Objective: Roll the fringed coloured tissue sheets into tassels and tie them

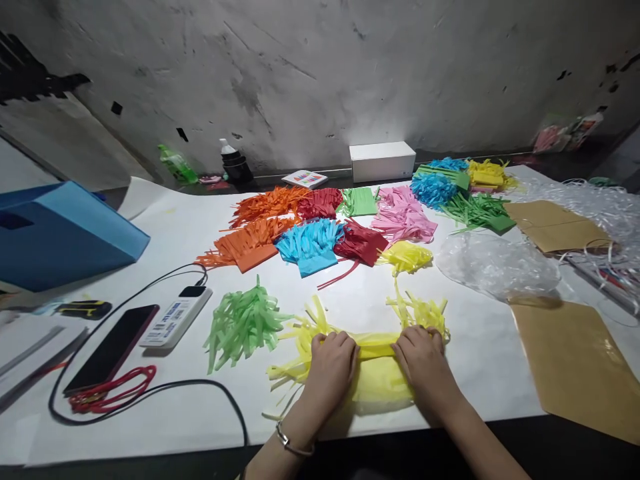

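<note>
Hands [334,360] [423,363] on yellow paper [383,383], white device [183,320], print [168,321] blurred

No word, brand or number can be read with certainty. The white device [170,323] bears a line of bold blue print with finer print next to it, all too blurred to make out. On the booklet [305,179], the cover shows coloured shapes, too small to tell whether writing is among them. A tiny mark on the front of the white box [383,163], near its lower right corner, is likewise illegible.
</note>
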`<state>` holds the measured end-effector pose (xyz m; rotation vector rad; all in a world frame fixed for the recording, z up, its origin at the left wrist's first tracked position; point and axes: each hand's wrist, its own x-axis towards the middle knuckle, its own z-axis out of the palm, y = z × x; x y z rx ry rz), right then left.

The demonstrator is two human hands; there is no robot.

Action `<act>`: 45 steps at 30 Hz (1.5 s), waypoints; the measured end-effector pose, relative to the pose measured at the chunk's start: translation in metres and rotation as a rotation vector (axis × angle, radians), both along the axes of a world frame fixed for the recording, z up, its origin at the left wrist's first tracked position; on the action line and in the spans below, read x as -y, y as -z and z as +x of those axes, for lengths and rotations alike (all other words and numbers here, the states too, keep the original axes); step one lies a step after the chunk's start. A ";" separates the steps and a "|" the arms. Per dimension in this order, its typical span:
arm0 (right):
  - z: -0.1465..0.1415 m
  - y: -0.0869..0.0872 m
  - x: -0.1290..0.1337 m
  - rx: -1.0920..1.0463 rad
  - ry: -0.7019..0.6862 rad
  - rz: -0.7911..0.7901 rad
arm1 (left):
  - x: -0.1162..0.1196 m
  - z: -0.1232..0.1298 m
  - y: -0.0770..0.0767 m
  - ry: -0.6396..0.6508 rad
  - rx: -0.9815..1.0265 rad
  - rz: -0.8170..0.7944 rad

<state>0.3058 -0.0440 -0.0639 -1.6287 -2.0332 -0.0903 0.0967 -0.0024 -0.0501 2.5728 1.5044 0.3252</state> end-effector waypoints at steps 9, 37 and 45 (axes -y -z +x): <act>-0.010 0.004 -0.008 -0.005 -0.062 0.144 | -0.013 0.012 -0.006 -0.074 -0.084 -0.034; 0.005 -0.001 0.001 -0.052 -0.103 0.047 | 0.013 -0.003 -0.004 0.039 0.111 -0.007; -0.007 0.004 -0.002 -0.010 -0.149 0.102 | 0.005 0.004 -0.007 0.000 0.123 -0.013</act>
